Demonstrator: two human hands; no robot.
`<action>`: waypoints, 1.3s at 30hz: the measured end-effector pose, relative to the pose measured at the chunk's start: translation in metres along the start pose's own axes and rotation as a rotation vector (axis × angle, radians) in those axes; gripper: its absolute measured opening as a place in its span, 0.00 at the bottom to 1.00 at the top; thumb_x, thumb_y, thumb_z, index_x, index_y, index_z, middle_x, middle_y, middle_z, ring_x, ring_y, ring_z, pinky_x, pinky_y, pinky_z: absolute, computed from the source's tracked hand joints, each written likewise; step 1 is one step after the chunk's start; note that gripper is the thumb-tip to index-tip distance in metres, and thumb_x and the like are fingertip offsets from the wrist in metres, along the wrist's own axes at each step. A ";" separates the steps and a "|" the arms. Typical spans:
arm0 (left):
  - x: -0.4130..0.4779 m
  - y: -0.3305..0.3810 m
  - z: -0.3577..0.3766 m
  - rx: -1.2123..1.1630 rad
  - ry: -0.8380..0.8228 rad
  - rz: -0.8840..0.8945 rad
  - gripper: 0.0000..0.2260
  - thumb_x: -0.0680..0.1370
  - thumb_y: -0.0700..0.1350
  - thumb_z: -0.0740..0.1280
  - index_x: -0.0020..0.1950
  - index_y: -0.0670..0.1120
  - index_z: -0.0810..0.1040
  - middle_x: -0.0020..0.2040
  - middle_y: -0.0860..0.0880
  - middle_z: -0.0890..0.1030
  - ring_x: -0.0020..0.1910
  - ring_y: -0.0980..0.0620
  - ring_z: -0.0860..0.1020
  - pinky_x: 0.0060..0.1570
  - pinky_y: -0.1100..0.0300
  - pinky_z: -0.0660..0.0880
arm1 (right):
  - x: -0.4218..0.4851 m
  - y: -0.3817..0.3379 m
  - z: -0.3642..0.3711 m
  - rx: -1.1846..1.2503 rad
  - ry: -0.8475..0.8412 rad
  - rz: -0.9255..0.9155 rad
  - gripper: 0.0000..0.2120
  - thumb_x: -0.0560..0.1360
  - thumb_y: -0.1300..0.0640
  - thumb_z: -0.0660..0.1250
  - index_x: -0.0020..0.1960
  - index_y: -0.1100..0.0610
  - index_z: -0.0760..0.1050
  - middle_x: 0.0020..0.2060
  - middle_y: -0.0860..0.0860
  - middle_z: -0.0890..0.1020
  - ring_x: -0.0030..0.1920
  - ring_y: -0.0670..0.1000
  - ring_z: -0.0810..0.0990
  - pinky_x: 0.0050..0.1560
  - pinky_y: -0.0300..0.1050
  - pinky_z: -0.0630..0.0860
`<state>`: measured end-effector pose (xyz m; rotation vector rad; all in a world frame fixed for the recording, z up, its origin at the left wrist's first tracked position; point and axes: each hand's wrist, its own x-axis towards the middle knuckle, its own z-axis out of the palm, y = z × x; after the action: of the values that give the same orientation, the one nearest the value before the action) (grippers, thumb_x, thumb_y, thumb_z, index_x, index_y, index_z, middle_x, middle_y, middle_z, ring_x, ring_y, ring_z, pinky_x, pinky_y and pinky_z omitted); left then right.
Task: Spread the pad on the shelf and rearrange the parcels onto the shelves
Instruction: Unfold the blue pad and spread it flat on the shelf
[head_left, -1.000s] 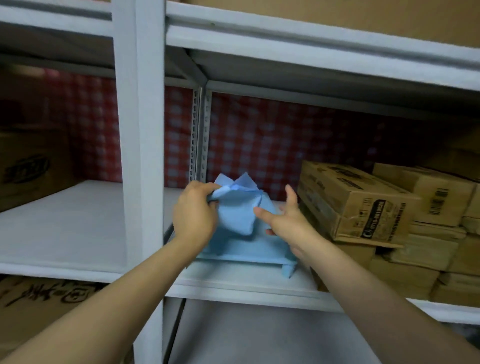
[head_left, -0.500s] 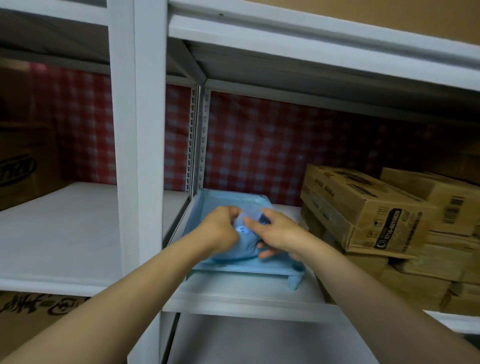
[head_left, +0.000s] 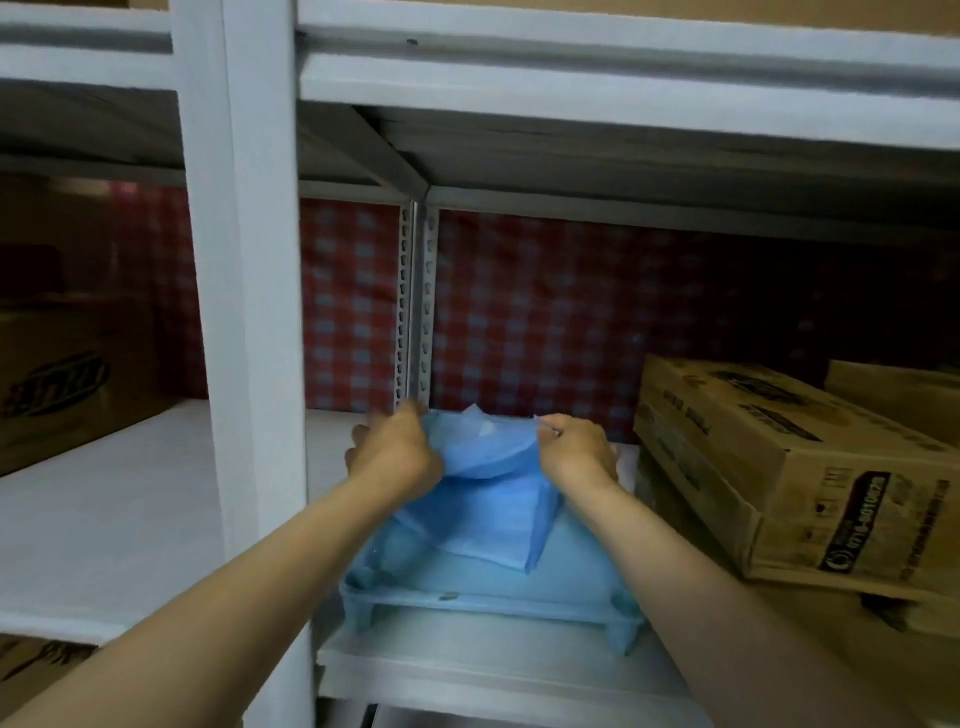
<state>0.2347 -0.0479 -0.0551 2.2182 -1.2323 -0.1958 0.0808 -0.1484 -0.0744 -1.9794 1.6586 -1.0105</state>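
Both your hands pinch the blue pad over the blue tray.

Nearest you, the blue tray sits on the shelf front edge. Above the tray, your left hand and right hand are closed on the folded pad. Right of the tray, stacked cardboard parcels; behind it, red checked cloth.

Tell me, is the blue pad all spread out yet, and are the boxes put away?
Not yet. Both hands, left hand and right hand, grip the far edge of the thin blue pad, which is bunched and partly folded on the white metal shelf. Its near edge already lies flat. The brown cardboard parcels sit stacked crookedly at the right, waiting to be rearranged.
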 end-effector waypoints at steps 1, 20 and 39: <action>0.002 0.001 0.002 0.090 -0.053 -0.001 0.30 0.74 0.47 0.69 0.74 0.54 0.62 0.68 0.43 0.67 0.67 0.40 0.66 0.63 0.49 0.68 | 0.001 -0.003 -0.003 -0.020 0.017 0.007 0.14 0.81 0.50 0.58 0.60 0.47 0.80 0.61 0.55 0.80 0.63 0.60 0.75 0.61 0.48 0.71; 0.024 0.036 0.039 -0.347 -0.400 0.212 0.40 0.74 0.56 0.72 0.80 0.51 0.55 0.76 0.51 0.65 0.72 0.50 0.67 0.65 0.59 0.68 | 0.041 -0.027 -0.008 1.242 -0.114 0.482 0.20 0.84 0.56 0.50 0.42 0.61 0.75 0.30 0.53 0.82 0.31 0.48 0.81 0.34 0.44 0.79; 0.044 0.036 -0.021 0.369 0.221 0.213 0.24 0.77 0.38 0.63 0.73 0.40 0.66 0.69 0.42 0.68 0.66 0.42 0.69 0.58 0.51 0.71 | 0.072 -0.057 -0.031 1.495 0.301 0.330 0.24 0.84 0.50 0.51 0.78 0.54 0.55 0.70 0.56 0.70 0.52 0.47 0.77 0.54 0.36 0.78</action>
<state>0.2414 -0.0896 -0.0115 2.3085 -1.4569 0.3807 0.1023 -0.1980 0.0059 -0.5604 0.7161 -1.6825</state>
